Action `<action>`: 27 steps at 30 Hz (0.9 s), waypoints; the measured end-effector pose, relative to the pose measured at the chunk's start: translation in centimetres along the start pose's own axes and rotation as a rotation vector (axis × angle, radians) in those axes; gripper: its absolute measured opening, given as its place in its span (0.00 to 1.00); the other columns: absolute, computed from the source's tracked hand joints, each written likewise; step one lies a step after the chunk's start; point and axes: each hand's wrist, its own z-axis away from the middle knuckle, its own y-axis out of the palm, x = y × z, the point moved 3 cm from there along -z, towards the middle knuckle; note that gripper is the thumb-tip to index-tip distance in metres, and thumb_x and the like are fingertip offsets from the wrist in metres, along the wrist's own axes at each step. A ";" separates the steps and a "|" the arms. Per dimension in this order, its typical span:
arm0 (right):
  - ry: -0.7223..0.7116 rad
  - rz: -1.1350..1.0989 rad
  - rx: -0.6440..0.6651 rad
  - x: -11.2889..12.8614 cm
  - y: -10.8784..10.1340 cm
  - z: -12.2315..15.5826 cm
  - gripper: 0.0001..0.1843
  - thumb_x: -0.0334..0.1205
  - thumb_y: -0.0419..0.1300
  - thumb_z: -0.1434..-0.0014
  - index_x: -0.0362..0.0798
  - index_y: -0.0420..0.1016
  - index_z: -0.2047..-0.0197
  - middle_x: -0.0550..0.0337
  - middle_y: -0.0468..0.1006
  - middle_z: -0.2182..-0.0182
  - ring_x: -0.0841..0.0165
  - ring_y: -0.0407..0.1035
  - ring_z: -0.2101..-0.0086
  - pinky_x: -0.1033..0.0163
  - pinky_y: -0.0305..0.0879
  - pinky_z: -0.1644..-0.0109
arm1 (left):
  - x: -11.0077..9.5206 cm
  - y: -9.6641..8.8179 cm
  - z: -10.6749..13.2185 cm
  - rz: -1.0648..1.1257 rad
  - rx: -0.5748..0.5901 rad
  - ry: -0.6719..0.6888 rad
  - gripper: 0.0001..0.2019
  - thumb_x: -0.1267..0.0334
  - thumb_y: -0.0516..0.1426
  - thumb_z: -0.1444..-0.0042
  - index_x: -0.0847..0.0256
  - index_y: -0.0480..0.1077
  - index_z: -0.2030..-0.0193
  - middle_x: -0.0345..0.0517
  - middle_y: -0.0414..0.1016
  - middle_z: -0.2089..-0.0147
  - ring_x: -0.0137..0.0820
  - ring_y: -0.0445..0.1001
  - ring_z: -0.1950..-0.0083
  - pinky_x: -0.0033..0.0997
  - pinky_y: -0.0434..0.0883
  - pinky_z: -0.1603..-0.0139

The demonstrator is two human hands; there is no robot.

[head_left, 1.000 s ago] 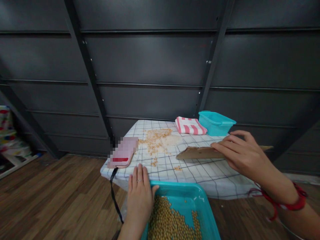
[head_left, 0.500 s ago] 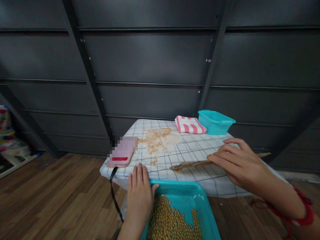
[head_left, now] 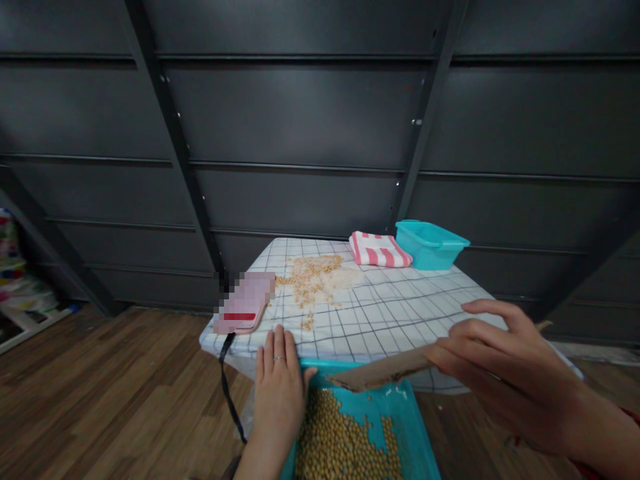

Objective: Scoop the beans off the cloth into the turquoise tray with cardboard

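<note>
My left hand (head_left: 279, 380) lies flat, fingers stretched out, over the left rim of a turquoise tray (head_left: 423, 427) and the near table edge. Inside the tray are many yellowish soybeans (head_left: 335, 440). My right hand (head_left: 500, 360) pinches a strip of brown cardboard (head_left: 385, 370) with a ragged edge. Its far end hangs over the tray's back rim, above the beans. On the checked tablecloth (head_left: 390, 320) lies a loose spread of soybeans (head_left: 315, 273) mixed with pale grains (head_left: 345, 277), beyond both hands.
A pink phone (head_left: 247, 303) with a black strap (head_left: 227, 380) lies at the table's left edge. A folded pink-and-white striped towel (head_left: 380, 250) and a small turquoise basket (head_left: 433, 245) stand at the back right. Behind the table rises a dark panelled wall (head_left: 300, 113).
My right hand has drawn the cardboard nearer, from the tabletop to above the tray. The few beans beside its tip are gone from the table edge. My left hand has stayed still.
</note>
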 end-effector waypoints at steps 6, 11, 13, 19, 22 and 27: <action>-0.084 0.231 -0.196 -2.2 0.5 -1.3 0.15 0.21 0.47 0.46 0.47 0.66 0.61 0.62 0.74 0.74 0.71 0.64 0.71 0.55 0.54 0.54 | 0.0 -0.2 -0.1 -0.014 -0.064 0.022 0.29 0.52 0.42 0.42 0.78 0.62 0.47 0.70 0.65 0.44 0.50 0.62 0.43 0.52 0.62 0.47; -0.066 0.306 -0.286 -5.6 3.6 -2.7 0.16 0.21 0.49 0.49 0.47 0.68 0.62 0.60 0.75 0.73 0.69 0.64 0.69 0.56 0.55 0.56 | 0.1 -0.1 -0.1 0.009 -0.036 0.019 0.31 0.49 0.41 0.43 0.77 0.61 0.46 0.69 0.64 0.43 0.49 0.62 0.42 0.52 0.62 0.46; -0.027 0.277 -0.323 -7.1 5.3 -3.1 0.17 0.22 0.48 0.49 0.48 0.69 0.61 0.61 0.75 0.73 0.68 0.64 0.68 0.56 0.55 0.56 | 0.0 -0.2 -0.1 -0.009 -0.049 0.019 0.31 0.49 0.39 0.42 0.76 0.62 0.46 0.68 0.65 0.44 0.49 0.62 0.43 0.51 0.63 0.47; 0.039 0.215 -0.488 -10.2 9.3 -4.0 0.16 0.24 0.48 0.47 0.48 0.71 0.60 0.59 0.75 0.72 0.67 0.63 0.67 0.56 0.55 0.58 | -0.4 -0.5 -0.3 -0.077 -0.131 0.048 0.32 0.51 0.35 0.41 0.77 0.64 0.48 0.67 0.68 0.46 0.48 0.65 0.45 0.49 0.66 0.50; 0.048 0.183 -0.548 -10.8 10.2 -3.9 0.17 0.23 0.48 0.47 0.49 0.71 0.60 0.60 0.75 0.72 0.68 0.63 0.67 0.56 0.55 0.57 | -0.6 -0.6 -0.4 -0.089 -0.145 0.049 0.31 0.51 0.35 0.41 0.76 0.64 0.48 0.66 0.69 0.47 0.47 0.65 0.45 0.49 0.66 0.50; 0.046 0.121 -0.595 -11.1 10.5 -2.9 0.18 0.24 0.48 0.46 0.52 0.71 0.59 0.61 0.75 0.71 0.68 0.63 0.67 0.56 0.55 0.57 | -1.0 -0.7 -0.6 -0.086 -0.163 0.068 0.31 0.51 0.35 0.41 0.77 0.64 0.49 0.67 0.69 0.47 0.48 0.65 0.45 0.49 0.66 0.51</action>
